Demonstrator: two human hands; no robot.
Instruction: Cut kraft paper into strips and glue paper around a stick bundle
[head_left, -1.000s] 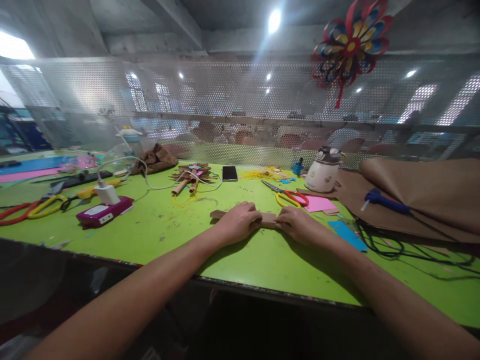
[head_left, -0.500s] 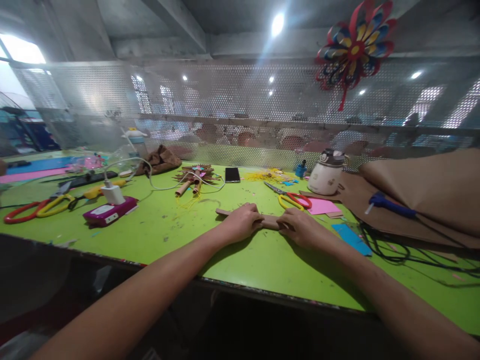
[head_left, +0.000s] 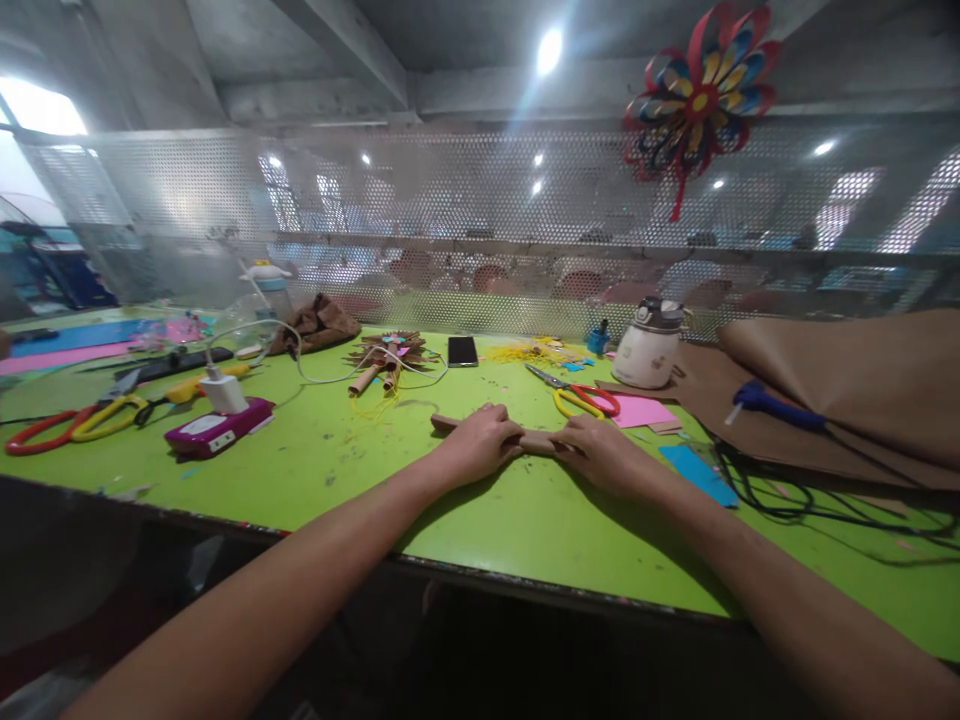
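A narrow strip of brown paper (head_left: 538,442), seemingly rolled or folded lengthwise, lies across the green table (head_left: 465,530) under both hands. My left hand (head_left: 484,440) is closed around its middle, and one end sticks out past the knuckles to the left. The fingers of my right hand (head_left: 596,452) pinch it close to the right end. A short length of the strip shows between the two hands. Just beyond my right hand lie scissors (head_left: 577,392) with red and yellow handles, by a sheet of pink paper (head_left: 637,411).
At left are a purple power block (head_left: 217,430), a white charger (head_left: 223,390) and more scissors (head_left: 75,425). Behind lie a phone (head_left: 463,351) and brown paper craft pieces (head_left: 390,350). To the right are a white bottle (head_left: 646,345), brown paper (head_left: 840,400), a blue glue gun (head_left: 776,403) and black cables (head_left: 787,505).
The strip between my hands looks a little narrower. Both hands keep their grip in nearly the same place, while the whole view has shifted slightly.
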